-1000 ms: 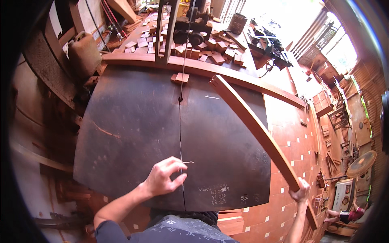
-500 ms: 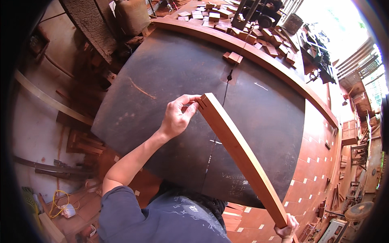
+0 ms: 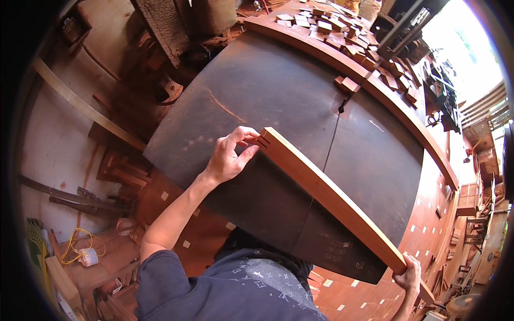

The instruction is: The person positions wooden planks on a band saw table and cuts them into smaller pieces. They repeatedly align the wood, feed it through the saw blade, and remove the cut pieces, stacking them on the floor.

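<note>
A long reddish wooden plank [image 3: 332, 198] lies slanted over the dark metal saw table [image 3: 267, 96], its notched end pointing up and left. My left hand [image 3: 230, 158] grips that notched end with thumb and fingers. At the lower right my right hand [image 3: 409, 275] holds the plank's other end just past the table's edge. The thin saw blade [image 3: 341, 104] stands in its slot beyond the plank, apart from it.
Several small wooden blocks [image 3: 342, 32] are heaped on the curved bench behind the table, and one small block [image 3: 348, 84] sits by the blade. Planks and scrap wood [image 3: 85, 104] lie on the floor at left, with a yellow cord [image 3: 80, 251] at lower left.
My left hand left the table surface and took the plank's notched end. The plank swung from the table's right side to across its front. The view tilted left and down.
</note>
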`<state>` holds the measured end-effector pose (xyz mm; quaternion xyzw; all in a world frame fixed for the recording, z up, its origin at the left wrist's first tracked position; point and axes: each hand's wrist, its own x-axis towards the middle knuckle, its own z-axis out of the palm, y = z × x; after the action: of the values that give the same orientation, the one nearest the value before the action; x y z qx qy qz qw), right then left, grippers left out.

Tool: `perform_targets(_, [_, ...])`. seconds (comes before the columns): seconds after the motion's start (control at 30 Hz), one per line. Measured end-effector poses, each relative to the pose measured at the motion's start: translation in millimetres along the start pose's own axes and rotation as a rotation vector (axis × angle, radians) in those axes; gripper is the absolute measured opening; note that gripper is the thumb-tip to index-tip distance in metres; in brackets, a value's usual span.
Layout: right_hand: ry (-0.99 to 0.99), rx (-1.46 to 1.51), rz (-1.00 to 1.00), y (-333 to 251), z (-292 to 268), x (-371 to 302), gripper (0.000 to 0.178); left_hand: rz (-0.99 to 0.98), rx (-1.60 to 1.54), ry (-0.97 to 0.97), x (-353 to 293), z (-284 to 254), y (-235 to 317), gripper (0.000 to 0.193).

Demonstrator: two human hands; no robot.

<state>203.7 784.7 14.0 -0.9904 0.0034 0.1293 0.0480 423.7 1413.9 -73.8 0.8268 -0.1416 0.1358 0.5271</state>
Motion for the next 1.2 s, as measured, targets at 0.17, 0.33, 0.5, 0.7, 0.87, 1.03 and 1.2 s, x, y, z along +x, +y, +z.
perform_targets(0.17, [-0.174,0.069,0.008,-10.3,-18.7,56.5,0.039,0.069,0.109,0.023,-16.8,-33.5,-12.9,0.017])
perform_targets(0.33, [-0.301,0.108,0.206,7.0,-20.9,77.5,0.048,0.125,0.157,0.042,-22.3,-34.4,-17.4,0.017])
perform_targets(0.5, [-0.177,0.130,0.280,3.6,-20.3,69.4,0.052,0.135,0.096,0.017,-18.9,-36.8,-23.3,0.020])
perform_targets(0.7, [0.909,0.542,0.728,96.9,102.8,-36.5,0.082,0.148,0.012,-0.030,-10.8,-37.8,-30.9,0.017])
perform_targets(0.87, [0.507,1.440,1.023,7.1,95.3,-9.1,0.071,0.211,0.051,-0.085,-5.9,-49.0,-40.9,0.021])
perform_targets(1.03, [0.506,1.760,0.998,14.6,79.9,29.1,0.040,0.215,0.043,-0.076,-5.9,-48.1,-38.7,0.010])
perform_targets(1.2, [0.629,1.961,0.736,49.8,79.0,75.6,0.035,0.183,0.006,-0.066,5.1,-18.0,-36.0,0.012])
